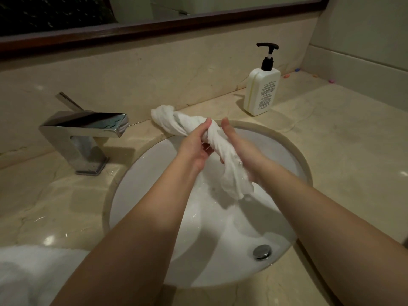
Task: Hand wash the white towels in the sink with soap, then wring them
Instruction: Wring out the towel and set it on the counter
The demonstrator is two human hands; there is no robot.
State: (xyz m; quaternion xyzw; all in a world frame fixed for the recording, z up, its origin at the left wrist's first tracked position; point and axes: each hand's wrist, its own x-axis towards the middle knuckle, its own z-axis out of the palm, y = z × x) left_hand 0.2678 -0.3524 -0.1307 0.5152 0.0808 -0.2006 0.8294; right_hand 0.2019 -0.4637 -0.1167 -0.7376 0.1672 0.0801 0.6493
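A wet white towel (229,171), twisted into a rope, hangs over the white sink (141,195). My left hand (196,146) grips its upper part, fingers curled round it. My right hand (240,149) holds the towel from the right, thumb up and fingers wrapped behind the cloth. A second twisted white towel (170,119) lies on the counter at the sink's far rim, right behind my hands. The lower end of the held towel dangles loose above soapy water in the basin.
A chrome faucet (84,133) stands left of the sink. A white pump soap bottle (261,85) is on the marble counter at the back right. The metal drain plug (262,251) sits in the basin. White cloth (28,274) lies at the lower left.
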